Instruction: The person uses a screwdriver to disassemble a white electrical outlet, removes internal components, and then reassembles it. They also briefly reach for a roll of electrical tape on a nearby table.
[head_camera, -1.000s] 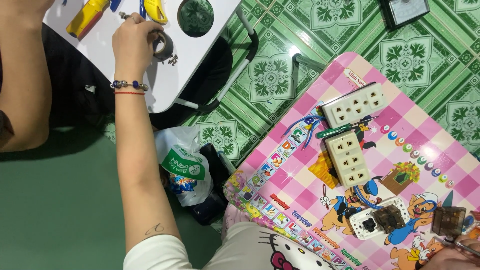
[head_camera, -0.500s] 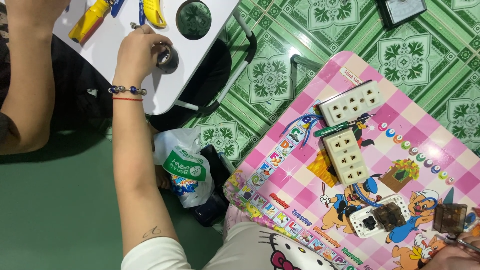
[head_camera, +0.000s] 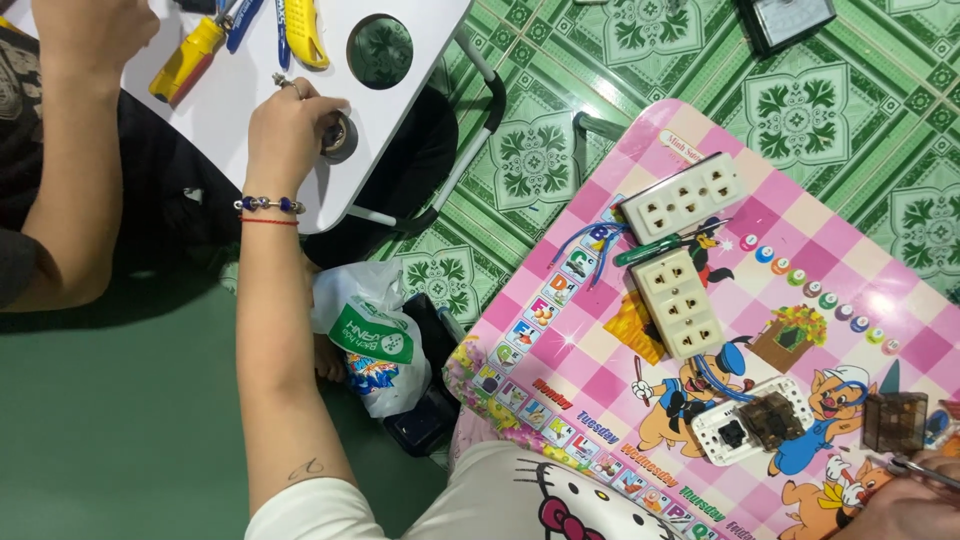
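My left hand (head_camera: 285, 130) reaches out to a small white table (head_camera: 420, 90) and closes on a dark roll of tape (head_camera: 340, 138) near the table's edge. A beaded bracelet and a red thread circle that wrist. My right hand (head_camera: 900, 505) shows only partly at the bottom right corner of the pink cartoon table (head_camera: 800, 260), gripping a thin metal tool (head_camera: 925, 465) next to a small brown see-through box (head_camera: 893, 420). Two white socket strips (head_camera: 685, 198) (head_camera: 680, 303) and a white switch plate with a brown module (head_camera: 755, 428) lie on the pink table.
Another person's arm (head_camera: 70, 170) rests at the white table's left side. A yellow-handled tool (head_camera: 188, 60), yellow pliers (head_camera: 300, 30) and a round hole (head_camera: 380, 50) are on that table. A plastic bag (head_camera: 365, 335) lies on the green floor between the tables. A green screwdriver (head_camera: 655, 250) lies between the strips.
My left hand has slid with the tape roll across the white table toward its near edge. The pink table's parts have not moved.
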